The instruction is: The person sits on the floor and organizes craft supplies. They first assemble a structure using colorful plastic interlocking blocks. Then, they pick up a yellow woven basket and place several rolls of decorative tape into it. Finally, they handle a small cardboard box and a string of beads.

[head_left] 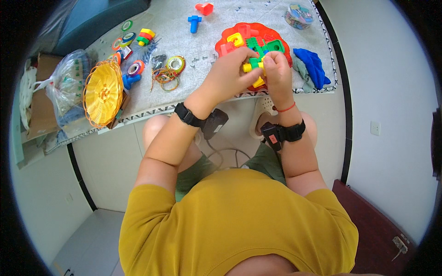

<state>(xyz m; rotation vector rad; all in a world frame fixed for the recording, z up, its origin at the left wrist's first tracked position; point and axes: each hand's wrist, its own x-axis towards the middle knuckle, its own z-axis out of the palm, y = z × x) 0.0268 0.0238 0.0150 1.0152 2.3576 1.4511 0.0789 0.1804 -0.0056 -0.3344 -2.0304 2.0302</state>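
Note:
Over the near edge of a red scalloped plate (286,47), both hands meet at a yellow toy bolt (248,67) with a green nut (253,62) around it. My left hand (226,73) grips it from the left, thumb below and fingers above. From the right, the fingers of my right hand (278,73) close on its other end, which they partly hide. Loose plastic pieces fill the plate, among them a yellow nut (236,39), a green nut (276,46) and a red piece (246,31). Another yellow piece (258,83) lies beneath my hands.
At the far side lie a blue toy bolt (194,23) and a red one (205,8). A blue cloth (313,68) and a clear tub (298,17) are on the right. Leftward are tape rolls (175,64), a yellow wicker basket (103,93) and a plastic bag (69,87).

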